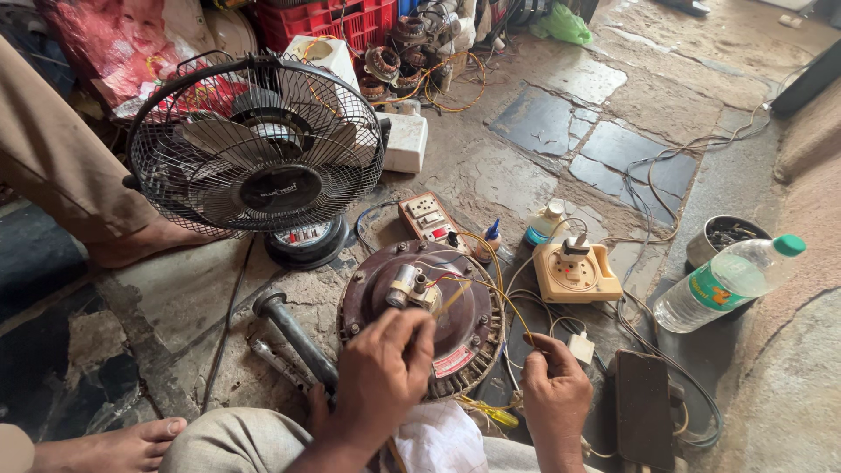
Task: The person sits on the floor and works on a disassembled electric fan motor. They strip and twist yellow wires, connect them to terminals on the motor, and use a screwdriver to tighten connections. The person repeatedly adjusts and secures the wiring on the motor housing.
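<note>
A round brown fan motor housing [385,289] lies flat on the stone floor in front of me, with a small metal capacitor [403,285] and wires on top. My left hand [378,377] hovers over its near edge, fingers pinched on a thin wire end. My right hand [554,390] sits to the right of the housing, closed on a yellow wire [508,302] that arcs up over the motor. A white cloth [438,438] rests on my lap.
A black table fan [254,149] stands at left by another person's bare foot [144,241]. A switch board [426,216], beige socket box [574,271], glue bottles, a plastic water bottle [727,280], a metal tin, a dark phone [644,407] and a metal pipe [293,337] lie around.
</note>
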`<state>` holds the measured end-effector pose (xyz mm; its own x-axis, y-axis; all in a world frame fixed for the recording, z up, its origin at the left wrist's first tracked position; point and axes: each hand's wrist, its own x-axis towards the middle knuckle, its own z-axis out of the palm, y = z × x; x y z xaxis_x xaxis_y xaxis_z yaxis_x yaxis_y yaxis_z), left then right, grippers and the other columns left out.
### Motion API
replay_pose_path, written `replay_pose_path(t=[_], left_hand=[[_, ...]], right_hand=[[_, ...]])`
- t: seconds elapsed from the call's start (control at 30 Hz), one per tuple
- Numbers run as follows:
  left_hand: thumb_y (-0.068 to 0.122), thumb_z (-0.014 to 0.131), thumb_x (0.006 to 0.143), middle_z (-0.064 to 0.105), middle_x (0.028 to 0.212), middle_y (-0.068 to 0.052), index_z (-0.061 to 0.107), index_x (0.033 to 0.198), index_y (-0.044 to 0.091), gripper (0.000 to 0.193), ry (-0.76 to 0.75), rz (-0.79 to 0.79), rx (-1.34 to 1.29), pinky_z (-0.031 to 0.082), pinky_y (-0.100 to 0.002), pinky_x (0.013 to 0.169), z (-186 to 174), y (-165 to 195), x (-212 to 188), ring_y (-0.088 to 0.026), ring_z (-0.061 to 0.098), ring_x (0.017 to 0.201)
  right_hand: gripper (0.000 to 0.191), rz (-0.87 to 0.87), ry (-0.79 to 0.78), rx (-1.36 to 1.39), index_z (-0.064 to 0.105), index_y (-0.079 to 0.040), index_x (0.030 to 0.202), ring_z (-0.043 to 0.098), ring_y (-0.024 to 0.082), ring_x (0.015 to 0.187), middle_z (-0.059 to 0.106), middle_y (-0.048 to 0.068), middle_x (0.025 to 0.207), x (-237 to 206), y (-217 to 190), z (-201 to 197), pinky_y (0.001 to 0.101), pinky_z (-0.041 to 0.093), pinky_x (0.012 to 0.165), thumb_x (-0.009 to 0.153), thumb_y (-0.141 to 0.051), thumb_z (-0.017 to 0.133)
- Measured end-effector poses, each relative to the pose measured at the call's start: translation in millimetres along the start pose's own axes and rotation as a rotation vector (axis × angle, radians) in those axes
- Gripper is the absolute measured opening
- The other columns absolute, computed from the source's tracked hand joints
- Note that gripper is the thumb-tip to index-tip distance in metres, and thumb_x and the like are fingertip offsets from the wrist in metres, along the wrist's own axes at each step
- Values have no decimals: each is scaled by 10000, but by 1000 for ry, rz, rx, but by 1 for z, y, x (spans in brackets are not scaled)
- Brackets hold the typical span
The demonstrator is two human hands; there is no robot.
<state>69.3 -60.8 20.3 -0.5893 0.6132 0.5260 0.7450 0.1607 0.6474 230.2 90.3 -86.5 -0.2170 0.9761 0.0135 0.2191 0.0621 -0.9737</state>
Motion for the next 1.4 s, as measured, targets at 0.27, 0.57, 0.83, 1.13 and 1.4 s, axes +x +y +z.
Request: replay_pose_path(t=[0.27, 0.57, 0.83, 1.13, 1.4], left_hand=[[203, 676, 940, 726, 888, -108, 691, 1010, 94, 131, 11, 44, 91, 553, -434, 631, 4, -3, 36, -341, 722, 751], [202, 617, 995, 709, 810, -41, 642, 1058, 97, 124, 98, -194, -301, 570, -306, 595, 14, -10, 9, -152, 715, 695], [198, 571, 1044, 528, 672, -6, 524, 1005, 49, 161, -59, -617, -1039, 474, -236, 532, 35, -9, -50, -70, 493, 554], [247, 620, 996, 536, 573, 9, 662, 1108, 16, 261, -115, -714, -1094, 463, -229, 490, 39, -1, -66, -56, 481, 491], [201, 704, 937, 650, 661, 16, 735, 956, 31, 174, 5, -768, -958, 447, -218, 530, 37, -2, -70, -47, 547, 576]], right_hand=[[239, -7, 13, -8, 768, -14, 1095, 595, 61, 587, 717, 34, 752, 0, -1, 1, 246, 490, 512, 924, -41, 603], [187, 30, -4, 334, 663, 50, 1074, 579, 95, 609, 631, 51, 741, -3, 1, -4, 260, 505, 556, 982, -54, 537], [179, 152, 2, 811, 631, -1, 1115, 573, 146, 608, 610, 83, 762, -21, 15, 1, 314, 508, 544, 988, -84, 534], [142, -263, -169, 362, 641, 7, 1062, 696, 158, 628, 706, 103, 784, -53, -7, -8, 311, 578, 545, 927, -16, 604], [195, -553, -295, 48, 697, -8, 975, 768, 63, 668, 790, 54, 757, -83, -9, 29, 232, 595, 602, 799, 66, 738]])
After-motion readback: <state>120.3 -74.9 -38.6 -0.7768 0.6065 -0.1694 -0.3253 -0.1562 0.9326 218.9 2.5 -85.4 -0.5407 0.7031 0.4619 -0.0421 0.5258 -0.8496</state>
